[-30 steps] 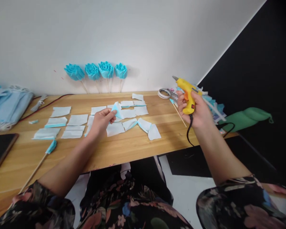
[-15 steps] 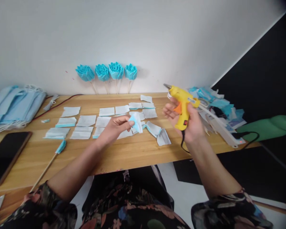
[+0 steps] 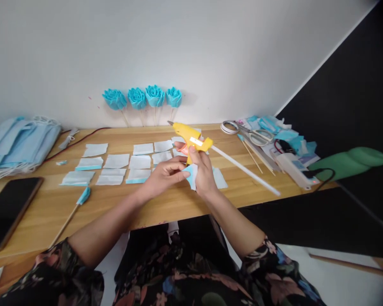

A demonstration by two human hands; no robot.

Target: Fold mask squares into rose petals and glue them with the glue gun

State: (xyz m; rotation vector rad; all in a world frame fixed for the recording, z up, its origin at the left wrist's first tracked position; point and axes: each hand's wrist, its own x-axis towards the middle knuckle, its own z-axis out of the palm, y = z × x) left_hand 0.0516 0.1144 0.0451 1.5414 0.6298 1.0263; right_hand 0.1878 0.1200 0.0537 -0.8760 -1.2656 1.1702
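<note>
My left hand (image 3: 164, 174) pinches a small folded blue-and-white fabric piece (image 3: 192, 175) just above the wooden table (image 3: 121, 204). My right hand (image 3: 203, 172) grips a yellow glue gun (image 3: 190, 137) by its handle, nozzle pointing left and a long white glue stick (image 3: 245, 170) trailing to the right. The two hands touch over the table's middle, the fabric piece between them. Several flat white fabric rectangles (image 3: 116, 161) lie in rows behind the hands.
Blue fabric roses (image 3: 143, 97) on sticks lean on the wall. A stack of blue masks (image 3: 17, 142) and a dark phone (image 3: 8, 208) lie left. A stick with a blue tip (image 3: 73, 210) lies nearby. Scissors (image 3: 252, 135), sticks and scraps lie right.
My right hand has brought the glue gun left and down to meet my left hand. My left hand has lifted the folded piece toward the table's front.
</note>
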